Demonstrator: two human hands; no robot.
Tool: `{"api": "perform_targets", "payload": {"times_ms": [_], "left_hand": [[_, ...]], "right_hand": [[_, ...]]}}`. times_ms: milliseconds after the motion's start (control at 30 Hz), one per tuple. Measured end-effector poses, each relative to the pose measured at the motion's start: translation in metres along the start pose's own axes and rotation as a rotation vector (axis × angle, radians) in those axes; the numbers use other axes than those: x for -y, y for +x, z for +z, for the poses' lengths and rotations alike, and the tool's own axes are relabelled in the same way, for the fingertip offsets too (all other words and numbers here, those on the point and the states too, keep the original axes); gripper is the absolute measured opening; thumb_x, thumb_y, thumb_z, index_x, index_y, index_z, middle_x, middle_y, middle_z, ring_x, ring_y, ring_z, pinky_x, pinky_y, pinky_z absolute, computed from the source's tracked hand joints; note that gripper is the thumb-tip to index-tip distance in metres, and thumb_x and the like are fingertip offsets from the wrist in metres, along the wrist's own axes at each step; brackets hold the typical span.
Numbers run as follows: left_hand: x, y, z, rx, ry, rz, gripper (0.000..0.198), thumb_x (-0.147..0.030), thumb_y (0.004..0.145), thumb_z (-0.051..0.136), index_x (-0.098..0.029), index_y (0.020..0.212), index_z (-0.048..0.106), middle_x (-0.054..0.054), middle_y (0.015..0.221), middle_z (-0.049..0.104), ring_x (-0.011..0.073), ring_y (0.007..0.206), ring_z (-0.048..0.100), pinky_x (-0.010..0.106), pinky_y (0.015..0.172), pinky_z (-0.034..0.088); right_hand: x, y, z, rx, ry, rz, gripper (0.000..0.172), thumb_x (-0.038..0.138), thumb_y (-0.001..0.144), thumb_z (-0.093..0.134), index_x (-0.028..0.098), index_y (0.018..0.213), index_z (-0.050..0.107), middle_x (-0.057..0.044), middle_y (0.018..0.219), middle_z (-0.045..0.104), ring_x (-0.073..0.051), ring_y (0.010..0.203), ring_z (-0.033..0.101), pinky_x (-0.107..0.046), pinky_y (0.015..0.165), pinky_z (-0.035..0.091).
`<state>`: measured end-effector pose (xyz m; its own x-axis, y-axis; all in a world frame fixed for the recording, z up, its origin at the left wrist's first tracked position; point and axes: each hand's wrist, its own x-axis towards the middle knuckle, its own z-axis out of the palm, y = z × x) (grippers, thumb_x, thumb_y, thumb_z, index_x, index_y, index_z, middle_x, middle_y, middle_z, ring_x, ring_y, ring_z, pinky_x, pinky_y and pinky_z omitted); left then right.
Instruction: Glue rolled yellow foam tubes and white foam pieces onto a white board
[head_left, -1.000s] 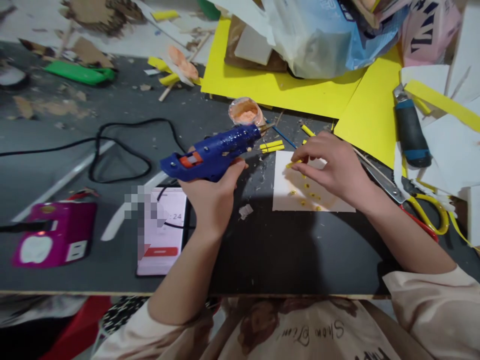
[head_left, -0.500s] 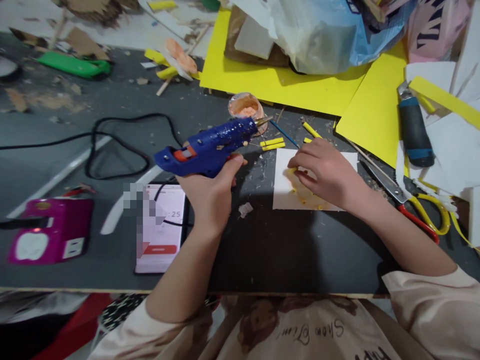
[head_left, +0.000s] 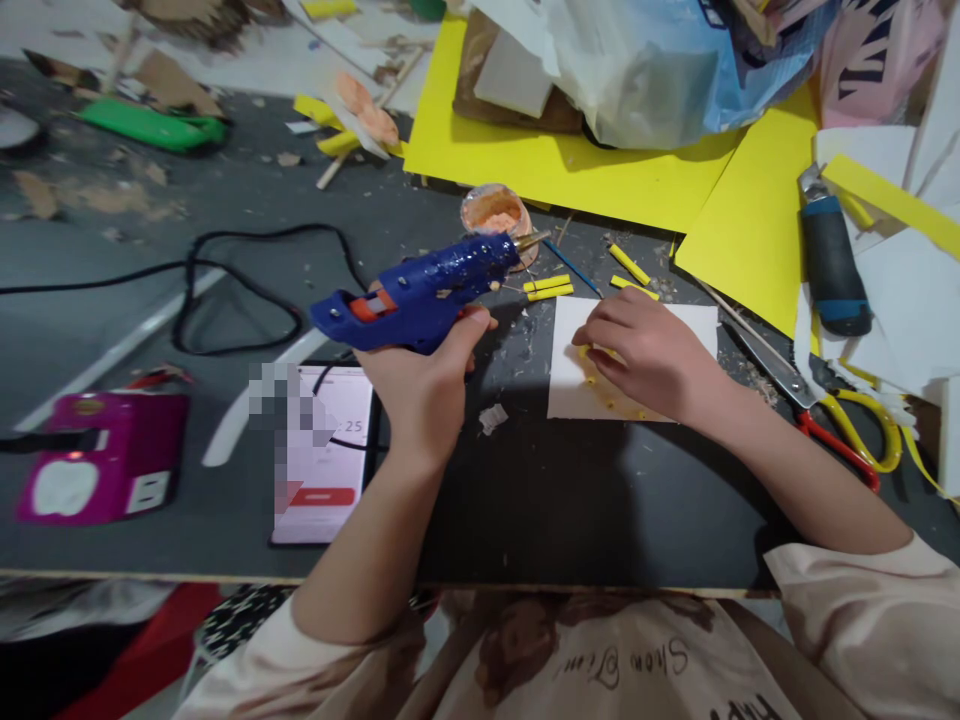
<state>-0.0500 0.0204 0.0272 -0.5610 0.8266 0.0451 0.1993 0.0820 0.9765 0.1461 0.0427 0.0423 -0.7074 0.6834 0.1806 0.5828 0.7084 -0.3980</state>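
My left hand (head_left: 431, 385) is wrapped round the handle of a blue hot glue gun (head_left: 427, 285), raised above the table with its metal nozzle towards the right. A white card (head_left: 566, 375) lies flat to the right of it. On the card is a yellowish ring (head_left: 611, 405) with small yellow pieces along it, partly covered by my right hand (head_left: 641, 350). The fingers of that hand are bent down together at the ring's upper left side. Whatever lies between the fingertips is too small and hidden to make out.
Beyond the card lie yellow rolled sticks (head_left: 549, 287) and an open pot (head_left: 495, 212) of orange paste. Scissors (head_left: 814, 405) and a cutter knife (head_left: 832, 255) are at right. A phone (head_left: 326, 460), purple power box (head_left: 105, 455) and black cable (head_left: 247, 235) lie left.
My right hand has shifted slightly down over the card, showing more of a yellow stick behind it. The glue gun stays almost still in my left hand.
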Motion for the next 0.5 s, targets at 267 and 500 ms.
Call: {"api": "perform_targets", "payload": {"times_ms": [267,500], "left_hand": [[-0.0049,0.0009,-0.0002,-0.009,-0.089,-0.022,0.019,-0.016,0.058,0.077,-0.015,0.059,0.058,0.0,0.06,0.064,0.0082,0.044,0.048,0.024,0.042,0.036],[-0.0051,0.0008,0.0003,-0.027,-0.108,-0.013,0.018,-0.013,0.058,0.075,-0.016,0.061,0.058,-0.001,0.06,0.063,0.0093,0.045,0.049,0.025,0.043,0.034]], "right_hand": [[0.0018,0.0,-0.0011,-0.004,0.017,-0.014,0.029,0.011,0.091,0.042,0.014,0.089,0.07,-0.012,0.085,0.067,-0.023,0.081,0.053,-0.036,0.074,0.037],[0.001,0.0015,-0.007,0.039,0.082,0.017,0.024,0.012,0.089,0.044,0.015,0.09,0.069,-0.009,0.088,0.072,-0.021,0.081,0.054,-0.033,0.075,0.039]]}}
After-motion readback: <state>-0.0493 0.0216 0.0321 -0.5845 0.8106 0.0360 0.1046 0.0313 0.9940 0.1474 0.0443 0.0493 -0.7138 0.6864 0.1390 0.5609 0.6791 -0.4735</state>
